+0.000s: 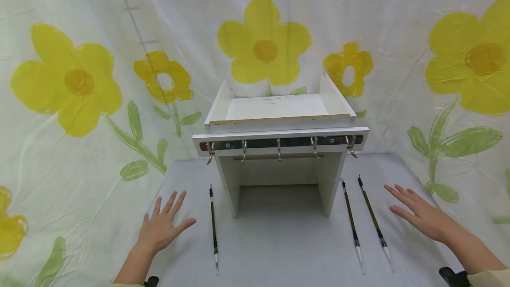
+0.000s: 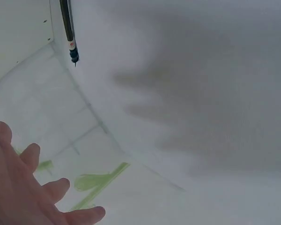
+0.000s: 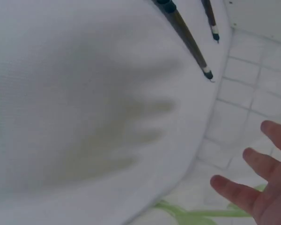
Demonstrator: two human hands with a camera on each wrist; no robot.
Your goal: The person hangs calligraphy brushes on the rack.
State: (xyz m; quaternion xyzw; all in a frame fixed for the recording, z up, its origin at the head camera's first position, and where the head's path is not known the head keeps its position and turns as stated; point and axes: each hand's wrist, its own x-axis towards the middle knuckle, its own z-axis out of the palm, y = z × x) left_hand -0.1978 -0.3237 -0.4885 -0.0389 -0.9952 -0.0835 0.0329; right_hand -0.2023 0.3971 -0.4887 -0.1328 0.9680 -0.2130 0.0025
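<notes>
We see both grips spread and holding nothing: the left hand [image 1: 161, 227] hovers beside one brush [image 1: 214, 227] near the bench's [image 1: 279, 251] left edge, the right hand [image 1: 422, 216] beside two brushes [image 1: 372, 218] near its right edge. The backdrop [image 1: 79, 56] reads "flower".

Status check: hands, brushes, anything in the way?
Left hand and right hand open, holding nothing. Three brushes flat on table. White rack stands between them.

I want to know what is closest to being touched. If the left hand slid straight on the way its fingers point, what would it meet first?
The left hand points forward and slightly right over the white tabletop. Its line seems to pass left of the dark-handled calligraphy brush, probably reaching the flower-printed backdrop cloth first; depth is unclear.
</notes>
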